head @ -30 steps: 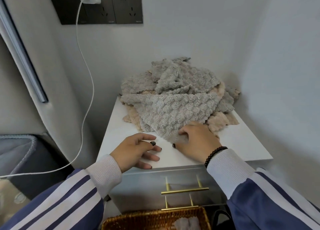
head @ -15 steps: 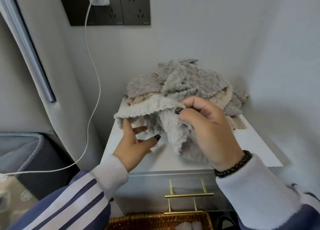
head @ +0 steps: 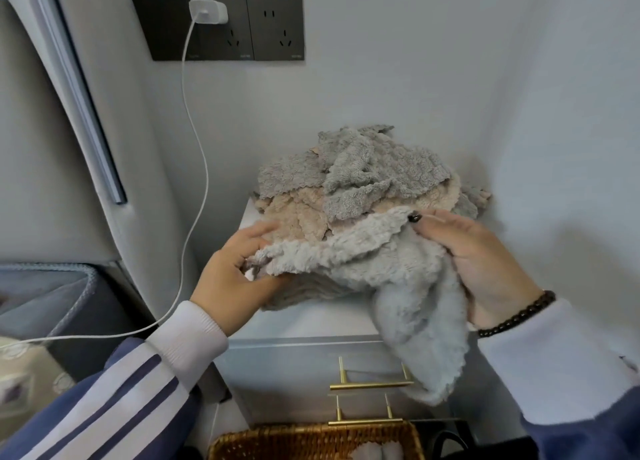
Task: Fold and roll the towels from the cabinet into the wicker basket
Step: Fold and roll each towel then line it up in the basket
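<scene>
A pale grey fluffy towel (head: pixel 363 269) hangs between my hands above the front of the white cabinet top (head: pixel 311 319). My left hand (head: pixel 239 272) grips its left edge, and my right hand (head: pixel 481 262) pinches its upper right corner. One end of the towel droops over the cabinet's front edge. Behind it, a heap of grey and beige towels (head: pixel 353 179) lies at the back of the cabinet. The wicker basket (head: pixel 311 440) stands on the floor below, with rolled pale towels inside, only partly in view.
Gold drawer handles (head: pixel 370 385) are on the cabinet front. A white charger cable (head: pixel 194 182) runs down from the dark wall socket (head: pixel 218 26) to the left. A grey fabric bin (head: pixel 52 300) sits at lower left. Walls close in behind and to the right.
The towel has gone from lying flat on the cabinet to being lifted. My hands have spread apart along its top edge, and its lower end now hangs over the front.
</scene>
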Tool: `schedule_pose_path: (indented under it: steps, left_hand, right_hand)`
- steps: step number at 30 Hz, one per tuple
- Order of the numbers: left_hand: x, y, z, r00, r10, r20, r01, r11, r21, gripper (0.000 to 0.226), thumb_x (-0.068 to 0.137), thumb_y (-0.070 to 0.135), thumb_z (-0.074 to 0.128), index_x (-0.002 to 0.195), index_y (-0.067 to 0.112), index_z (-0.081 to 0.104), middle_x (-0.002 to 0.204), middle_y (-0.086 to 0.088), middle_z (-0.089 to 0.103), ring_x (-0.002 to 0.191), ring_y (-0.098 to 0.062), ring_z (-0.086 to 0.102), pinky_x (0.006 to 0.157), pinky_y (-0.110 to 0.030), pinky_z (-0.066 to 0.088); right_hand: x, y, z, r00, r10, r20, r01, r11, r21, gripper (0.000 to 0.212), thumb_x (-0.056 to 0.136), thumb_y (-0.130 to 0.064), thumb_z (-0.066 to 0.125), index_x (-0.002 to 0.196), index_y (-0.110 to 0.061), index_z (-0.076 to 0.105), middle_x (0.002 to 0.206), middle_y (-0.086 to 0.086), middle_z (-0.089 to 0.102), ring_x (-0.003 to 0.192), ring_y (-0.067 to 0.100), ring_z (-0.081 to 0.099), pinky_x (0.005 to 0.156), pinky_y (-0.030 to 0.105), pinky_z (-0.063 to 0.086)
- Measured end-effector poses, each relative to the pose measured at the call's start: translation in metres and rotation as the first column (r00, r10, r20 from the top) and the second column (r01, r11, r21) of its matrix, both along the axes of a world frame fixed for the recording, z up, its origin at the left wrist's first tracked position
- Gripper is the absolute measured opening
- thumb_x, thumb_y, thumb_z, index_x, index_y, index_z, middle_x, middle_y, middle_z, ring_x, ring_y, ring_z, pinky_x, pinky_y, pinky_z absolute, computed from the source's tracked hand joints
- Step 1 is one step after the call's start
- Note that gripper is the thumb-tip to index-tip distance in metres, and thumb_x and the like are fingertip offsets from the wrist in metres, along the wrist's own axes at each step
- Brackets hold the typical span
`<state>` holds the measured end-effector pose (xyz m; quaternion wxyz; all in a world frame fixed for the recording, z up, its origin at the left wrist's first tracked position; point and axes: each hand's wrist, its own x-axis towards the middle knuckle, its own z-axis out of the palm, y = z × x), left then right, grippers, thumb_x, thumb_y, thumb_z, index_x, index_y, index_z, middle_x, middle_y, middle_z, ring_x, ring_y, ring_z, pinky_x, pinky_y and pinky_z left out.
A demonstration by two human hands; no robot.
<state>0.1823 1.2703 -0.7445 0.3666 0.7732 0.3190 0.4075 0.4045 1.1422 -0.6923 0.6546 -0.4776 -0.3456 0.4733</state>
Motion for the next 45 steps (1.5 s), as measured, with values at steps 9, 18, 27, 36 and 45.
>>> schedule_pose_path:
  steps: [9, 18, 27, 36, 45]
  left_hand:
    - [-0.029, -0.015, 0.034, 0.873, -0.172, 0.457, 0.395, 0.799, -0.454, 0.061, 0.035, 0.037, 0.097, 0.087, 0.012, 0.077, 0.087, -0.013, 0.074, 0.076, -0.023, 0.072, 0.063, -0.03, 0.059]
    - [-0.032, -0.015, 0.054, 0.923, -0.004, 0.386, 0.251, 0.766, -0.592, 0.015, 0.067, 0.011, 0.067, 0.079, 0.01, 0.076, 0.071, -0.009, 0.072, 0.058, -0.017, 0.068, 0.052, -0.022, 0.056]
    - [-0.016, 0.042, 0.023, 0.911, 0.349, -0.221, -0.395, 0.891, -0.225, 0.022, 0.088, 0.023, 0.065, 0.066, 0.024, 0.07, 0.048, 0.008, 0.056, 0.049, -0.014, 0.047, 0.057, -0.024, 0.04]
    - [0.015, 0.05, 0.036, 0.905, 0.367, 0.215, -0.195, 0.807, -0.557, 0.011, 0.095, 0.007, 0.055, 0.093, 0.012, 0.066, 0.082, -0.008, 0.07, 0.068, -0.018, 0.073, 0.05, -0.018, 0.056]
    - [0.011, 0.071, 0.03, 0.939, 0.267, 0.218, -0.116, 0.839, -0.531, 0.012, 0.092, 0.014, 0.06, 0.101, 0.014, 0.069, 0.1, -0.008, 0.072, 0.092, -0.019, 0.071, 0.083, -0.031, 0.056]
  right_hand:
    - [0.043, -0.027, 0.028, 0.979, 0.015, 0.202, 0.036, 0.969, -0.243, 0.077, 0.042, -0.055, 0.09, 0.101, -0.007, 0.075, 0.089, 0.012, 0.073, 0.065, 0.015, 0.071, 0.046, 0.015, 0.05]
    - [0.028, -0.01, 0.027, 0.98, 0.127, 0.151, -0.102, 0.981, -0.167, 0.032, 0.054, -0.026, 0.09, 0.075, -0.008, 0.074, 0.066, 0.007, 0.069, 0.053, 0.014, 0.065, 0.049, 0.02, 0.053]
    - [0.033, 0.045, -0.015, 0.492, -0.166, 0.854, 0.495, 0.861, -0.118, 0.052, 0.085, -0.027, 0.067, 0.052, -0.021, 0.027, 0.045, -0.006, 0.025, 0.04, 0.012, 0.023, 0.048, 0.023, 0.021]
    - [0.036, 0.06, -0.016, 0.91, -0.377, 0.171, 0.41, 0.875, -0.258, 0.039, 0.097, -0.017, 0.055, 0.131, -0.005, 0.041, 0.07, 0.012, 0.072, 0.042, 0.014, 0.061, 0.034, 0.018, 0.044]
    - [0.042, 0.067, -0.012, 0.949, -0.288, -0.13, 0.26, 0.946, -0.197, 0.015, 0.094, -0.012, 0.056, 0.091, -0.023, 0.047, 0.123, 0.015, 0.055, 0.098, 0.03, 0.068, 0.079, 0.037, 0.058]
